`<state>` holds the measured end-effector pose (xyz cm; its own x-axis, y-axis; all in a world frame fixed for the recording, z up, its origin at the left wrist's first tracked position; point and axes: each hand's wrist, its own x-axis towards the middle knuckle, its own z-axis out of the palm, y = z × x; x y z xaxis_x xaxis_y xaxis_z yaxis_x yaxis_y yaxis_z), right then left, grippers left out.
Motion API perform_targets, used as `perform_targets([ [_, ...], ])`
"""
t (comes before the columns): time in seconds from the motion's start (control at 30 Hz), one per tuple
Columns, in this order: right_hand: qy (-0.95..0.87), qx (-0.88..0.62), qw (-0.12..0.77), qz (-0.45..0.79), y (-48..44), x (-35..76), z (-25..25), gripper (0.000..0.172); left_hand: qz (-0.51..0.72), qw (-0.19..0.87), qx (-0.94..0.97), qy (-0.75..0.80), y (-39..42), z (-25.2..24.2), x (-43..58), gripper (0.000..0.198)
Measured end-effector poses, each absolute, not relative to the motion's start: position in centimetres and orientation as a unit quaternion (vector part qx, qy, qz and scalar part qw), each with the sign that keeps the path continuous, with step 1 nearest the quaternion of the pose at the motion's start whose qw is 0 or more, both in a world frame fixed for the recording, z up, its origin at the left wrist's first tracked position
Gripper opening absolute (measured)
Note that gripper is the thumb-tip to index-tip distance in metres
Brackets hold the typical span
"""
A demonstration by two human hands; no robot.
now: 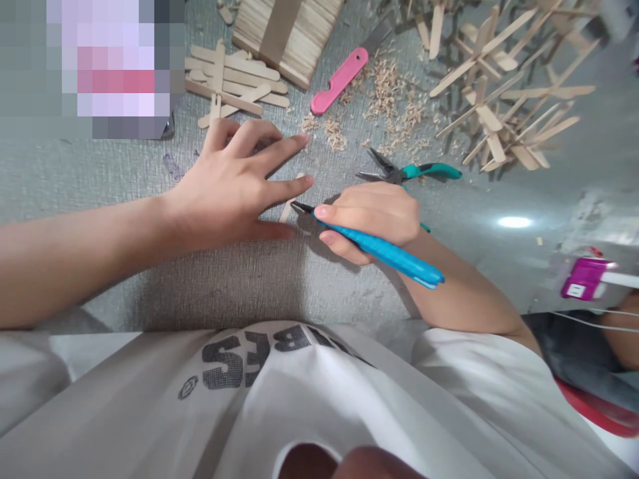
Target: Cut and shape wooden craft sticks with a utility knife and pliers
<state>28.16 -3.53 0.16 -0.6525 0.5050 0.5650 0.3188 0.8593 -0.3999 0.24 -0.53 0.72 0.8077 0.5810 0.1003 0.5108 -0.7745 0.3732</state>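
Note:
My left hand (234, 183) lies flat on the grey floor with its fingers spread, pressing down a small wooden stick (288, 207) whose end shows between the fingers. My right hand (372, 216) is closed around a blue-handled tool (384, 253), held like a pen. Its dark tip (299, 207) touches the stick next to my left fingertips.
Teal-handled pliers (409, 173) lie just beyond my right hand. A pink folding knife (339, 80), wood shavings (389, 100), a bundle of craft sticks (284, 33), loose sticks (234, 83) and a built stick structure (509, 86) lie further away. A purple object (584, 278) sits at right.

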Motion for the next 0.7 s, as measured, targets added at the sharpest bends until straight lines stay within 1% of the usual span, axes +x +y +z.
perform_targets([
  [0.13, -0.895, -0.234, 0.362, 0.114, -3.3, 28.0, 0.7, 0.028, 0.097, 0.183, 0.929, 0.306, -0.6, 0.6, 0.3, 0.059],
  [0.23, -0.883, -0.206, 0.402, 0.129, -3.3, 28.2, 1.1, 0.021, 0.093, 0.187, 0.927, 0.312, -0.5, 0.7, 0.3, 0.057],
  [0.33, -0.861, -0.225, 0.436, 0.135, -3.5, 28.6, 1.3, 0.015, 0.092, 0.209, 0.925, 0.303, -0.3, 0.8, 0.3, 0.053],
  [0.53, -0.860, -0.211, 0.451, 0.109, -2.9, 27.9, 0.7, 0.024, 0.121, 0.226, 0.916, 0.309, -0.3, 0.5, 0.2, 0.054],
  [0.7, -0.858, -0.214, 0.453, 0.116, -2.6, 27.5, 0.0, 0.033, 0.106, 0.178, 0.927, 0.314, -0.5, 0.7, 0.3, 0.062],
])
